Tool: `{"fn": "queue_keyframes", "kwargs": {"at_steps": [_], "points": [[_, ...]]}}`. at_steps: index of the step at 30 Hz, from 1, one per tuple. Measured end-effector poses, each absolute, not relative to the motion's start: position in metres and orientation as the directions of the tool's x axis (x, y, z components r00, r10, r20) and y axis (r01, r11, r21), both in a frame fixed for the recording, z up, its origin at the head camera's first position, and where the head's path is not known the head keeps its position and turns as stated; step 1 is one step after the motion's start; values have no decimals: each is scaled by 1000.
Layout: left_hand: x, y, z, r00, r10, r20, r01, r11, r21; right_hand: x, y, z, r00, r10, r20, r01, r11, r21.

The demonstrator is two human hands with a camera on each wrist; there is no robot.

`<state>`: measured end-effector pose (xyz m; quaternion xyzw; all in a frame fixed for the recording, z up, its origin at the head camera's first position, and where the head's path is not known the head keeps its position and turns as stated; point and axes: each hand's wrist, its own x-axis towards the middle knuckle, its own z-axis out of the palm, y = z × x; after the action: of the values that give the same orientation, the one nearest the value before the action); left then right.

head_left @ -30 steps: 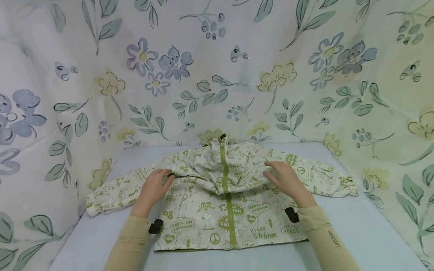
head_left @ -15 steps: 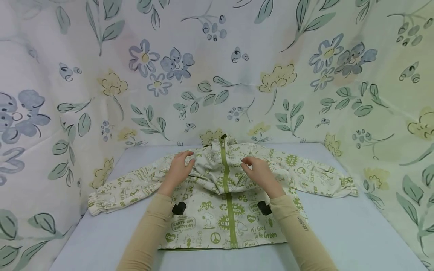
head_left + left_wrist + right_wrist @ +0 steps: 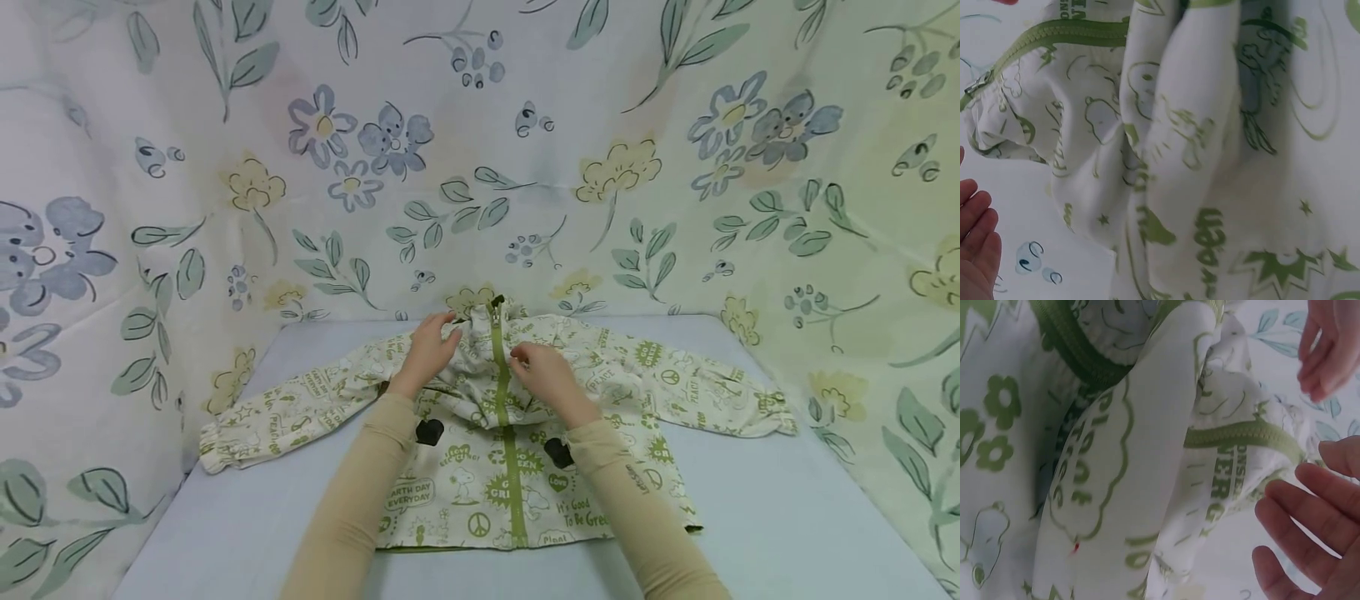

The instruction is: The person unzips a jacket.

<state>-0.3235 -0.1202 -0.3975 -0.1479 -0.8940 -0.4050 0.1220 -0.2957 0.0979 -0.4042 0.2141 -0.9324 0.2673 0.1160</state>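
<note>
A white jacket with green print lies front up, its sleeves spread to both sides and its chest fabric bunched in a fold. The green zipper runs closed up the middle, with the zipper pull at the collar. Just left of the collar is my left hand, fingers loosely extended. My right hand hovers over the chest, right beside the zipper. In the right wrist view the fingers of that hand are spread and relaxed near the collar. Neither hand grips the fabric.
Beneath the jacket is a white table. A floral cloth hangs behind it and along both sides, meeting the table's back edge just past the collar. Small black devices sit under both wrists.
Both hands have moved inward from the jacket's sides toward the collar and zipper, the left one also further away from me. The jacket lies nearly as before.
</note>
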Motion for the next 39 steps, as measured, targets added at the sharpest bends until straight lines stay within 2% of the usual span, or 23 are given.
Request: {"fn": "queue_keyframes", "kwargs": {"at_steps": [9,15,19,31,39], "points": [[-345,-94,-384,-936,201,288,349,626,698,-296,87,-405,-881,-343,325,-463,764,-450],[-352,-80,-377,-915,292,278,403,648,646,-296,85,-405,-870,-356,341,-482,761,-434],[-355,-76,-377,-903,337,267,429,664,612,-297,86,-407,-884,-346,316,-460,769,-445],[-348,-79,-377,-897,319,307,443,658,609,-299,83,-405,-921,-255,293,-383,720,-578],[-340,-82,-375,-892,323,317,452,631,631,-299,76,-396,-929,-206,307,-359,699,-619]]}}
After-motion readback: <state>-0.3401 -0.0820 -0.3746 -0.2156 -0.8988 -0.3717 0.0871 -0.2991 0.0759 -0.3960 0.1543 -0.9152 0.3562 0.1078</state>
